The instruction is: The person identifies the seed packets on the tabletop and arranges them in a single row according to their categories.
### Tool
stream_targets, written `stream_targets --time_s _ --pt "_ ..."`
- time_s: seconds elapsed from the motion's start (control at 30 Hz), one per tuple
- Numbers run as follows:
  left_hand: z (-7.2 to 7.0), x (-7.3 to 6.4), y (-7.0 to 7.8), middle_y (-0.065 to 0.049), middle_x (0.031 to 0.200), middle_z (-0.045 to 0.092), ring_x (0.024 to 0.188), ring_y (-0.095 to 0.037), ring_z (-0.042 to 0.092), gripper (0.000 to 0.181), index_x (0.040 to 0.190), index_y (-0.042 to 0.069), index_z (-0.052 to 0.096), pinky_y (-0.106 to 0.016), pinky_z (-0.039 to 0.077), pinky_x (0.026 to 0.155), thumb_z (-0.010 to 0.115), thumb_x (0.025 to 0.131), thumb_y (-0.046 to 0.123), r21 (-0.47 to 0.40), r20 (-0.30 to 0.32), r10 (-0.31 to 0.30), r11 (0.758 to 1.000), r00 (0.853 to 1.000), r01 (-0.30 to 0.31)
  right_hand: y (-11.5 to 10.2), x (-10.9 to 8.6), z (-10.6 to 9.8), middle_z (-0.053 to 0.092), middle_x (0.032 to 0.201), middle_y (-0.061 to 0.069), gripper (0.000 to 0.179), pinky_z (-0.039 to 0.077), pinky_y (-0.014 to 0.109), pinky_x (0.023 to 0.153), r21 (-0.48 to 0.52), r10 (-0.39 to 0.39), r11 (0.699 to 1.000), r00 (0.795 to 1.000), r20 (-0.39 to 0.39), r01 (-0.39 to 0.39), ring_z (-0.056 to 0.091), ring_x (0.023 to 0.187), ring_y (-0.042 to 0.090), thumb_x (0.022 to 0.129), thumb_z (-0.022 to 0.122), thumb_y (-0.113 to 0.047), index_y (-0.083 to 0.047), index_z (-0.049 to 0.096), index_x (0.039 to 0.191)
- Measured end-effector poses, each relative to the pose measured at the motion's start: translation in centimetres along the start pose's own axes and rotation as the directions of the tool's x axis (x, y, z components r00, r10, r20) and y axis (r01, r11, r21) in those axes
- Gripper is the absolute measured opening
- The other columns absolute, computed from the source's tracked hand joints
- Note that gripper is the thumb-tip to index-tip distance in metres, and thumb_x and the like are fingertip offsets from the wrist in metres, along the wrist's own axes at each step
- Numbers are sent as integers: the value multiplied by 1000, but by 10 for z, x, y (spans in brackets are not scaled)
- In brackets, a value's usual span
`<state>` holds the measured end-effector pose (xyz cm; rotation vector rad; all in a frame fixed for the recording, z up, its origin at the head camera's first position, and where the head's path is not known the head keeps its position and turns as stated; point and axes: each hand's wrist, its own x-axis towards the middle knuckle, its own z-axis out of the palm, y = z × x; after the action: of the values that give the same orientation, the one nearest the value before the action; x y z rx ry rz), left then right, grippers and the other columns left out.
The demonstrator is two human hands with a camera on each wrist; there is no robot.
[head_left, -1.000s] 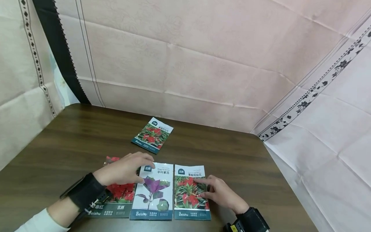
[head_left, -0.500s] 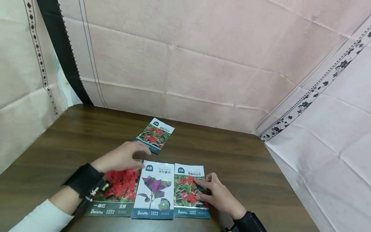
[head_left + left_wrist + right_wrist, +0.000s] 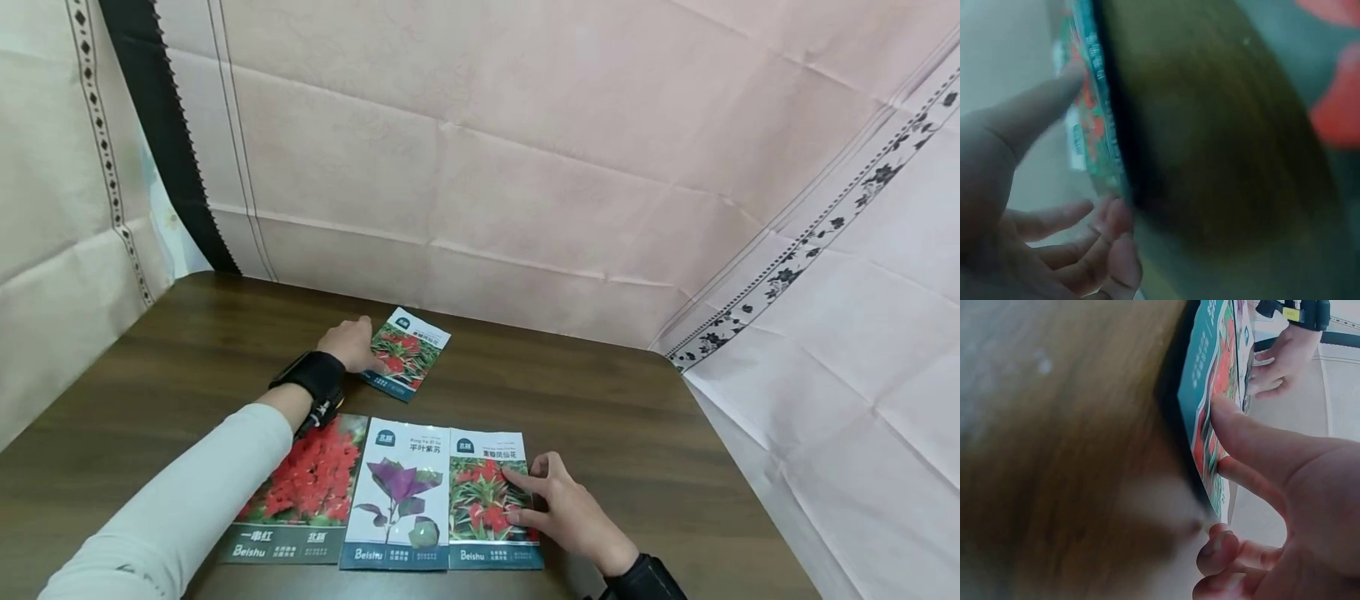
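Observation:
Beyond the row of packets, my left hand [image 3: 351, 345] has its thumb on the left part of a small seed packet [image 3: 412, 350] with red flowers, while its other fingers lie along the packet's left side. In the left wrist view the thumb [image 3: 1054, 94] lies over the packet's printed face [image 3: 1094, 125]. My right hand [image 3: 573, 512] rests its thumb and forefinger on the red-flower packet [image 3: 480, 487] at the row's right end. Beside that lies a white packet [image 3: 390, 533] with a purple plant. At the row's left is a wider packet [image 3: 322, 467] with dense red blooms, partly under my left forearm.
The dark wooden table [image 3: 645, 433] has a rounded far edge. Pale cloth [image 3: 525, 167] hangs behind it, and white cloth with a floral border [image 3: 847, 333] hangs at the right. My white left sleeve [image 3: 195, 492] reaches across the table's left half.
My left hand has left the purple-plant packet and moved away from me to the far packet, which it now touches. My right hand has stayed on the right-end packet.

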<state>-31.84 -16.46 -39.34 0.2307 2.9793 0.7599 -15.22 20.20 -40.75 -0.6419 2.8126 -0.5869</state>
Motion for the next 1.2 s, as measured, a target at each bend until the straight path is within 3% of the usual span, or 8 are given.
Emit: stream_targets --time_s 0.17,0.3,0.47,0.6,0.67,0.83,0.97,1.2 --pt "2 4 -4 -16 86 59 77 -29 52 46 91 -6 59 -41 44 69 76 73 32 -101 -23 -53 994 998 50 0 -2 2 32 108 4 66 31 25 53 16 37 999 998 -50 -37 35 62 11 79 59 -55 -20 52 135" --pt "-7 -7 -6 -10 81 58 75 -24 51 24 79 1 62 -35 41 64 68 82 24 -320 -94 -36 947 995 4 -7 2 -3 42 114 5 63 41 25 58 127 81 991 967 -242 -51 45 71 11 80 59 -55 -21 55 132" --pt "-28 -45 31 -8 93 64 74 -25 54 29 101 6 58 -35 44 63 63 87 31 -573 -205 12 809 979 -130 -23 9 -25 54 111 0 46 47 28 60 320 132 947 879 -458 24 54 73 13 86 57 -46 -23 58 125" --pt "-16 -90 81 -4 91 66 74 -24 59 32 100 13 58 -38 49 64 67 81 37 -724 -189 60 666 980 -180 -40 17 -41 59 112 3 48 52 35 70 536 169 838 884 -437 105 61 87 20 90 52 -44 -20 50 132" --pt "1 -112 103 -2 90 66 77 -21 61 33 99 15 59 -37 50 67 69 79 39 -756 -144 106 629 984 -179 -47 18 -47 60 114 7 51 52 38 74 641 190 757 896 -401 126 62 92 23 90 54 -42 -22 42 136" --pt "39 -143 123 -3 90 64 75 -22 63 38 105 15 59 -36 51 67 62 83 45 -762 -11 275 620 961 -186 -40 9 -58 62 112 15 65 53 39 71 758 283 647 898 -338 81 64 89 29 87 62 -30 -29 28 143" --pt "42 -150 110 -8 89 63 71 -28 63 38 109 12 57 -39 52 65 56 88 44 -762 -13 321 610 947 -217 0 -7 -66 62 109 17 73 53 39 65 733 392 676 880 -269 -77 65 81 30 86 64 -30 -27 24 146" --pt "26 -156 80 -8 85 63 69 -27 62 35 105 12 59 -41 52 58 58 87 42 -737 -52 222 650 974 -187 84 -37 -58 62 104 14 74 48 36 67 551 549 725 830 -101 -412 61 79 24 85 63 -35 -11 27 145"
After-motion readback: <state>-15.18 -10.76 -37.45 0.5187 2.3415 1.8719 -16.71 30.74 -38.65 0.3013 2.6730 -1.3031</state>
